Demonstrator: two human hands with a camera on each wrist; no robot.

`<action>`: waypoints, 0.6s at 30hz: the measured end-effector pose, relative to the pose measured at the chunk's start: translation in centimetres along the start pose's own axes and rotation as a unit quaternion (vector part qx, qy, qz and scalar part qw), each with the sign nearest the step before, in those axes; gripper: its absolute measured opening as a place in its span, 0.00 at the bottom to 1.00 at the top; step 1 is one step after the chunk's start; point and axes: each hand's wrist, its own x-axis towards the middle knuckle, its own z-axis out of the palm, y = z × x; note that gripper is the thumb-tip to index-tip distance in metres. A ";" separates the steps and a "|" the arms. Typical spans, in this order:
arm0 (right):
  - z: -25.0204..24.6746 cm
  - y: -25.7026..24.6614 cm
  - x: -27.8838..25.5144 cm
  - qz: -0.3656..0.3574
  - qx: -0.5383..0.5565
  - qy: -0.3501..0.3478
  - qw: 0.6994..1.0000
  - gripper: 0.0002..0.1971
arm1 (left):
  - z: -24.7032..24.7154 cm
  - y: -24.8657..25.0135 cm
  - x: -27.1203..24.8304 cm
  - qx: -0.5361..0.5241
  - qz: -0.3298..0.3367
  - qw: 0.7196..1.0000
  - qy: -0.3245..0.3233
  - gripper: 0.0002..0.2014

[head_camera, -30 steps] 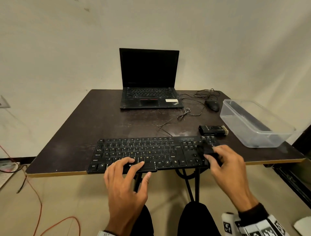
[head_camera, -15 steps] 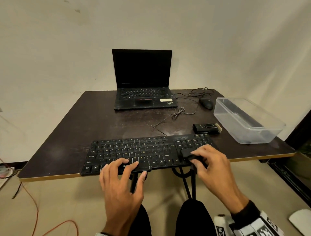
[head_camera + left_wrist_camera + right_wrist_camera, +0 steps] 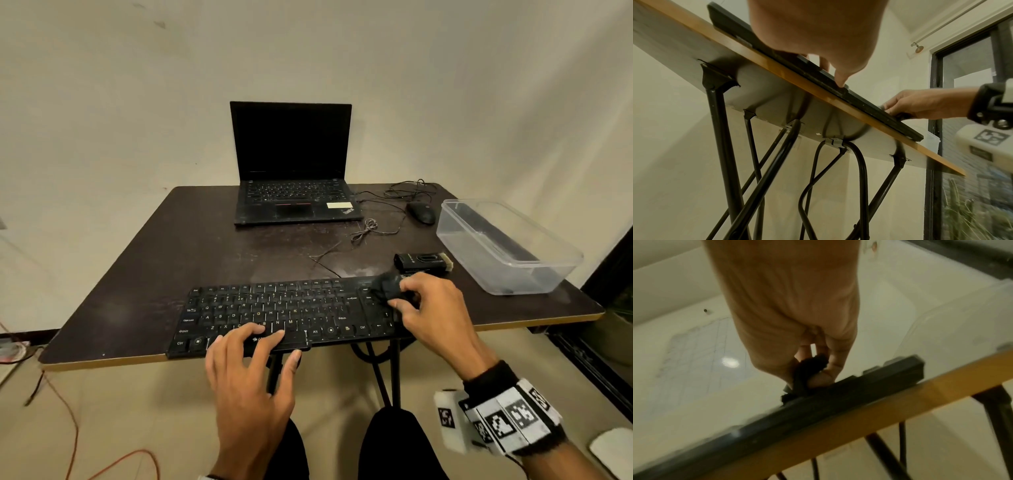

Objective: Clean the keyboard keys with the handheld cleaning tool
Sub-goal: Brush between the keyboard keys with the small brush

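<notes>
We note the black keyboard (image 3: 291,315) at the worktop's (image 3: 191,246) near edge, key legends legible: Ctrl, Alt, Caps Lock, Shift. Right hand (image 3: 431,315) has its grip pinched on the dark cleaning tool (image 3: 387,287), over the keyboard's right end. Left hand (image 3: 250,377) lies slack, fingers flat on the space-bar row. Laptop (image 3: 291,171) behind bears a ThinkPad mark.

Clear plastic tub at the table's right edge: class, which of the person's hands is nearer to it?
Right. The right hand works the keyboard's right end, just left of the clear plastic tub; the left hand rests mid-keyboard, farther away.
</notes>
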 end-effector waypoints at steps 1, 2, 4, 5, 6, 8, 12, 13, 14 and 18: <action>0.3 -0.4 -0.3 -0.015 0.006 -0.022 1.000 0.03 | 0.0 0.0 0.0 0.000 0.001 1.000 0.001 0.20; 0.4 -0.7 -0.4 -0.022 0.018 -0.033 0.999 0.02 | 0.0 0.0 0.0 0.001 0.002 1.000 0.003 0.20; -0.1 0.2 0.5 0.011 0.018 -0.008 1.000 0.02 | -0.1 0.1 0.1 0.000 -0.001 1.000 0.002 0.20; -0.6 0.6 1.0 0.032 0.004 0.015 0.999 0.02 | -0.2 0.1 0.1 0.000 -0.003 1.000 0.000 0.20; -0.9 0.9 1.4 0.049 -0.015 0.030 0.998 0.05 | -0.2 0.1 0.1 0.000 -0.003 1.000 -0.001 0.20; -1.0 0.5 1.6 0.055 -0.032 0.024 0.998 0.10 | -0.2 0.2 0.1 0.003 -0.002 1.000 0.000 0.20; 0.3 -0.6 1.7 0.011 -0.004 -0.034 0.999 0.02 | -0.2 0.1 0.0 0.005 -0.006 1.000 -0.003 0.20; 0.0 -0.2 2.2 0.027 -0.005 -0.022 0.999 0.01 | -0.2 0.2 0.0 0.005 -0.008 1.000 -0.006 0.20; -0.2 0.2 2.7 0.045 -0.012 0.000 0.999 0.01 | -0.2 0.2 0.0 0.004 -0.009 1.000 -0.007 0.20; 0.1 -0.9 3.4 0.043 -0.035 -0.001 0.998 0.02 | -0.2 0.2 0.0 0.007 -0.004 1.000 -0.007 0.20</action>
